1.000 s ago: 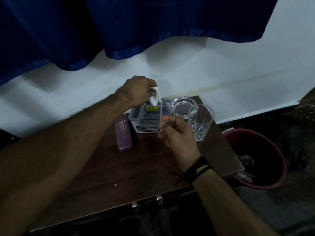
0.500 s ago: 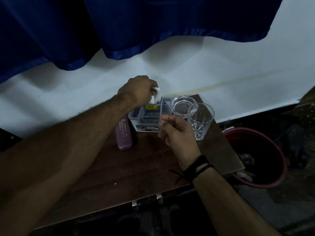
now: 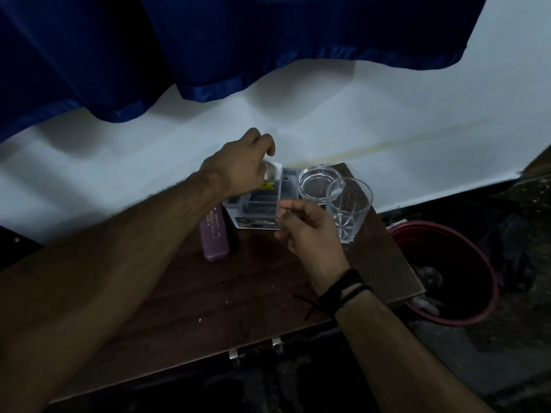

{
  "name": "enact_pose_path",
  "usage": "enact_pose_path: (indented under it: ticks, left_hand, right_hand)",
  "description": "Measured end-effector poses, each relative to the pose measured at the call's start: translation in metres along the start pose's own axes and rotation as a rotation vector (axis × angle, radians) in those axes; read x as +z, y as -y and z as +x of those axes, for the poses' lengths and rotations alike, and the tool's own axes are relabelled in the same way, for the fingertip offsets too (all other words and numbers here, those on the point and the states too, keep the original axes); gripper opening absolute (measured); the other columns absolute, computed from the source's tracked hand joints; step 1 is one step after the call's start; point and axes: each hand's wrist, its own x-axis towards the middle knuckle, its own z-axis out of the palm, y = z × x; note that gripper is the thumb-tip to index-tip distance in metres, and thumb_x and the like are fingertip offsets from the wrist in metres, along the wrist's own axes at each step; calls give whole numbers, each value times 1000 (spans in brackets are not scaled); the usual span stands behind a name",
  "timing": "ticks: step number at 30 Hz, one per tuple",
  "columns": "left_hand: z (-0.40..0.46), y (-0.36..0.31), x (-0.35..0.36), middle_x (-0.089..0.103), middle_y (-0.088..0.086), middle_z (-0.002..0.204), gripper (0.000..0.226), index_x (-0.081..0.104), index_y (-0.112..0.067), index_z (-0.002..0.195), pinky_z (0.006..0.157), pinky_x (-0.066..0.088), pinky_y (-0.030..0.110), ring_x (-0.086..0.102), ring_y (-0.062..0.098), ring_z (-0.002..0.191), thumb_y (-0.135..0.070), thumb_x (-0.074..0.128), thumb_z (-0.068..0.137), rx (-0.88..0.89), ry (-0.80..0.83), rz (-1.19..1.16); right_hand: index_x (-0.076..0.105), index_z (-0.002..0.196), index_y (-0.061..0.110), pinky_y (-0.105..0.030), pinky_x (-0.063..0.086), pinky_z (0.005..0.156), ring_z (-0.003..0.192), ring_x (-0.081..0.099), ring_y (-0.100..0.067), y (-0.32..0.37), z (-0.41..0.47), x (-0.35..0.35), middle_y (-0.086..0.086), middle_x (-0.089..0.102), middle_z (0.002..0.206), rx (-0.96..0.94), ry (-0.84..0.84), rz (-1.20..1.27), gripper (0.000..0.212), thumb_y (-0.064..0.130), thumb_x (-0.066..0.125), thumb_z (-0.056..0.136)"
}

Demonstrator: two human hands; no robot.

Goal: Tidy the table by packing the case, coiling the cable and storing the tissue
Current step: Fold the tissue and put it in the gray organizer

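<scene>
My left hand (image 3: 244,165) reaches over the back of a grey plastic organiser box (image 3: 286,186) and pinches a folded white tissue (image 3: 273,170), pressing it down into the box's rear slot. Only the tissue's top edge shows above the fingers. A purple optical case (image 3: 215,236), closed, lies flat on the table just left of the box. My right hand (image 3: 310,234) hovers in front of the box with its fingers loosely curled and nothing in it. No cable is visible.
The brown wooden table (image 3: 226,296) ends close on the right. A clear tumbler (image 3: 348,208) and a glass ashtray (image 3: 319,180) stand right of the box. A red bucket (image 3: 489,293) sits on the floor beyond the table's right edge. A blue curtain (image 3: 208,40) hangs behind.
My left hand has pushed the tissue lower into the grey box, so less white shows. My right hand has stayed in place.
</scene>
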Motion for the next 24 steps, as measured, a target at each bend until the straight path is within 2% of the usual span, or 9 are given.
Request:
enact_pose_path:
  ticks: [4, 8, 11, 19, 24]
  left_hand:
    - [-3, -2, 3, 53, 11, 125, 23, 58, -14, 121, 80, 53, 47, 61, 39, 95, -14, 51, 99, 1, -18, 31]
    - [0, -2, 9, 56, 9, 125, 25, 60, -19, 123, 87, 52, 44, 59, 34, 107, -18, 47, 103, -57, 69, 50]
    - [1, -1, 13, 58, 9, 124, 27, 61, -21, 124, 88, 49, 40, 58, 32, 111, -17, 47, 102, -86, 118, 74]
    - [1, -4, 15, 60, 8, 124, 28, 61, -20, 124, 85, 46, 39, 57, 31, 112, -14, 49, 100, -105, 104, 102]
    - [-1, -5, 15, 58, 7, 127, 27, 65, -20, 124, 87, 53, 45, 58, 32, 111, -18, 52, 101, -106, 80, 123]
  right_hand:
    - [70, 109, 18, -10, 43, 52, 64, 65, -5, 0, 0, 0, -15, 70, 106, -3, 0, -18, 13, 16, 65, 97]
    - [69, 108, 21, -11, 44, 54, 65, 65, -3, 1, -1, -1, -15, 70, 112, 8, 3, -34, 13, 18, 65, 96]
    - [70, 107, 21, -10, 44, 53, 64, 65, -3, 1, -1, 0, -16, 70, 113, 9, 0, -29, 12, 17, 65, 97]
    - [70, 110, 17, -10, 44, 52, 64, 65, -3, 1, -2, -1, -17, 71, 112, 6, -6, -43, 14, 16, 65, 96]
    - [70, 109, 15, -9, 44, 52, 68, 64, -7, 1, -1, -1, -19, 69, 114, 2, -8, -44, 14, 15, 64, 97]
